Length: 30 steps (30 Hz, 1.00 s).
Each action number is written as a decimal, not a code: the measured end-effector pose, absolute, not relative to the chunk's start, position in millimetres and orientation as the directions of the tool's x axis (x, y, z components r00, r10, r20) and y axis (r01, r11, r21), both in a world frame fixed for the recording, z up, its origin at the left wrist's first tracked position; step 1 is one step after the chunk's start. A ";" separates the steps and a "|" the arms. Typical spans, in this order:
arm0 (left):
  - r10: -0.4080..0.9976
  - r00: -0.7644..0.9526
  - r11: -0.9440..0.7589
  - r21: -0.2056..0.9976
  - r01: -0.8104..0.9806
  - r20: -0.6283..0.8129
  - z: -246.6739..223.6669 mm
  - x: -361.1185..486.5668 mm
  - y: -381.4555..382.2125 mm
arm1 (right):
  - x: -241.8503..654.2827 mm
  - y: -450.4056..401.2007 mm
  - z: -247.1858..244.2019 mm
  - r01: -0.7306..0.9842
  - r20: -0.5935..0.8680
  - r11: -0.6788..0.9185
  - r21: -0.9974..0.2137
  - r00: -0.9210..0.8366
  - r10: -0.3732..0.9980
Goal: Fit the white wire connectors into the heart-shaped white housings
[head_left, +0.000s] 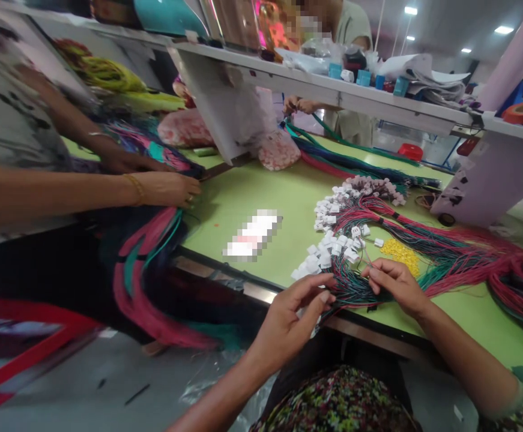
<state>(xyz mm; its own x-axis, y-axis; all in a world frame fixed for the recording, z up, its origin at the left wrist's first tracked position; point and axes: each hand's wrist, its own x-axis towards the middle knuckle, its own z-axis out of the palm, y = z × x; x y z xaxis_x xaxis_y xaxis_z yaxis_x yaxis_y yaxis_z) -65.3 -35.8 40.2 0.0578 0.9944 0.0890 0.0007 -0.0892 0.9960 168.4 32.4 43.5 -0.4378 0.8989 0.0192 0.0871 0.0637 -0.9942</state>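
Note:
Bundles of thin red, black and green wires (459,258) lie across the green tabletop (225,204), with many white connectors (333,240) at their left ends. My right hand (391,285) pinches a thin wire that leads up to a white connector (355,233). At the table's front edge, my left hand (292,312) is beside the wire bundle, thumb and forefinger apart, nothing visible between them. A small heap of yellow pieces (400,257) lies just beyond my right hand.
On the left, a person's hands (175,189) are over red and green wires (139,282). Another person's hands (301,105) hold green wires behind the shelf (288,69). Bags of pinkish parts (279,150) rest under it. A red stool (31,336) stands at the lower left.

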 end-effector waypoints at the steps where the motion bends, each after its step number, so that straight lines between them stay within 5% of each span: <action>1: 0.996 0.056 -0.073 0.997 -0.016 0.074 40.5 -64.5 -34.8 | 169.0 31.9 42.5 0.090 0.009 0.057 -0.994 -0.460 0.888; 15: 0.979 0.036 0.190 0.851 -0.489 -0.198 41.4 -28.4 -18.2 | 173.3 23.1 35.8 0.115 0.038 0.132 -0.984 -0.595 0.802; 25: 0.997 0.043 0.075 0.848 -0.525 -0.062 37.4 -32.4 -23.8 | 169.8 21.6 37.2 0.129 0.149 0.284 -0.950 -0.614 0.775; 30: 0.980 0.201 0.126 0.788 -0.602 -0.003 36.9 -30.2 -24.9 | 167.8 20.6 39.9 0.193 0.192 0.416 -0.888 -0.667 0.719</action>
